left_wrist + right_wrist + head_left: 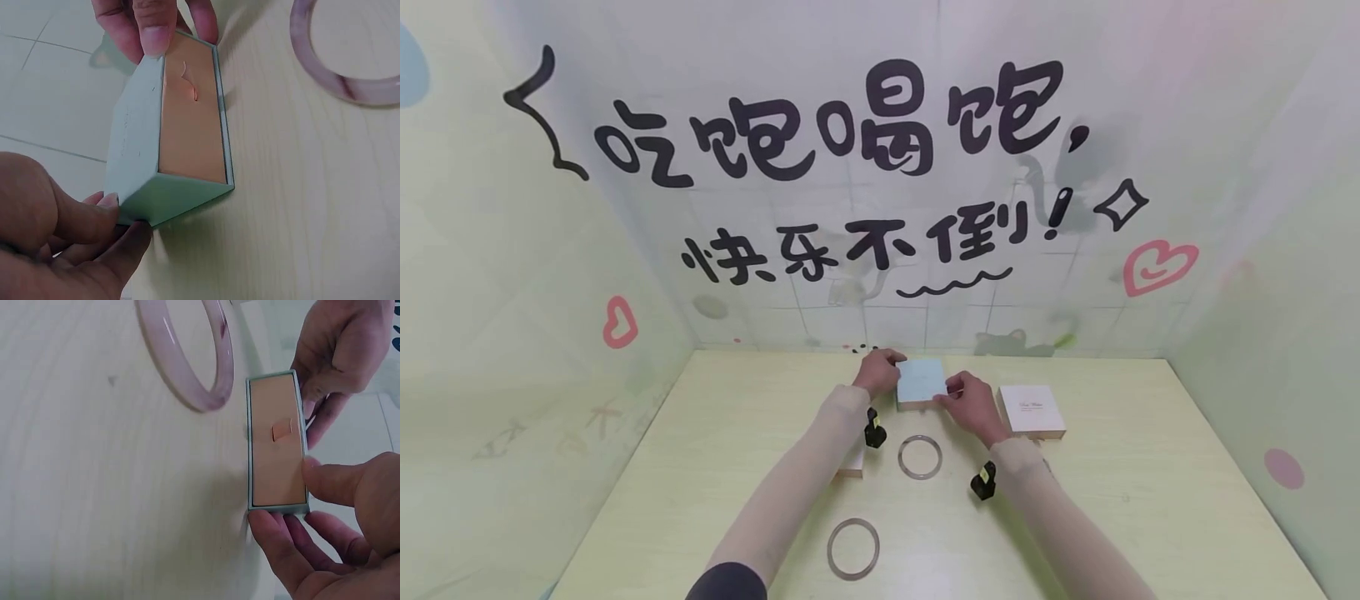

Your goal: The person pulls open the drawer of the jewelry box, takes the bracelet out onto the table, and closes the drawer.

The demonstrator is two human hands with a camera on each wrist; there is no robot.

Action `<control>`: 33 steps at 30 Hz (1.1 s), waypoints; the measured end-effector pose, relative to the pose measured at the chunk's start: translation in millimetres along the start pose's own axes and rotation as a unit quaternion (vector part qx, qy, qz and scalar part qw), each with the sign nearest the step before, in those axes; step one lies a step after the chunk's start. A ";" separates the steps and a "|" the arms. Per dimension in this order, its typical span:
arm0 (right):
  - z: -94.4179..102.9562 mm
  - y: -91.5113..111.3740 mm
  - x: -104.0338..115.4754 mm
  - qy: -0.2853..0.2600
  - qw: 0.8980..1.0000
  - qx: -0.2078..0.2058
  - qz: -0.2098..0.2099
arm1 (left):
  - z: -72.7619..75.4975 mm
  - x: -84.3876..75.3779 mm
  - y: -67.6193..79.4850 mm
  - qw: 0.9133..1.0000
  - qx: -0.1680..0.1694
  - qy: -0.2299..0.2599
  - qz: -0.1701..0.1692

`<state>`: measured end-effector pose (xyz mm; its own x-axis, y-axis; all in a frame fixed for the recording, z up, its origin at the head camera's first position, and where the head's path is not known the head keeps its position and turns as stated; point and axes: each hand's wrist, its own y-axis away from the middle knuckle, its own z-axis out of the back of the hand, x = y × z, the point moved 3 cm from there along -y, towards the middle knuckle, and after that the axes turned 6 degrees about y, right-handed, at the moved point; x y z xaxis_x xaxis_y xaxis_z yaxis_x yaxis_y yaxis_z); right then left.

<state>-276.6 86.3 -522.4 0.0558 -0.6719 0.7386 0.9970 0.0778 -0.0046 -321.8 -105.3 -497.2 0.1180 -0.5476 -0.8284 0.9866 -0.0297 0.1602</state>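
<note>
A small light-blue drawer box [922, 379] lies near the back edge of the table. Its tan drawer front [192, 125], with a short ribbon pull [282, 430], faces the wearer and sits flush in the sleeve. My left hand [878, 372] grips the box's left side, thumb and fingers at the corner in the left wrist view. At the opposite end, my right hand [972, 406] holds the box, its thumb on the top edge and fingers along the side. A pale mauve bangle [901, 457] lies on the table just in front of the box.
Nearer the wearer lies a second bangle [831, 549]. A white box with small print [1030, 404] stands right of the right hand. Another pale box [852, 463] is partly hidden under the left forearm. A printed curtain [880, 325] hangs behind the table.
</note>
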 end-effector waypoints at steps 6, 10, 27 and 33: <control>-5.4 5.5 3.1 -0.005 1.000 -0.011 -0.005 | 2.0 -1.9 -0.4 1.000 -0.004 -0.018 -0.001; -5.7 6.6 4.6 -0.007 1.000 -0.013 -0.008 | 3.2 -3.1 0.3 1.000 -0.005 -0.017 0.000; 12.9 10.3 7.3 0.018 0.999 0.024 0.015 | -5.5 2.7 -8.4 1.000 0.005 -0.015 -0.009; 34.1 20.5 9.2 0.034 0.997 0.020 0.062 | -4.5 3.3 -6.9 1.000 -0.004 -0.005 -0.005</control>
<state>-257.5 106.8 -492.6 0.1828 -0.7040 0.6863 0.9794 0.1914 -0.0645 -327.7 -103.2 -503.4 0.1064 -0.5553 -0.8248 0.9886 -0.0298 0.1475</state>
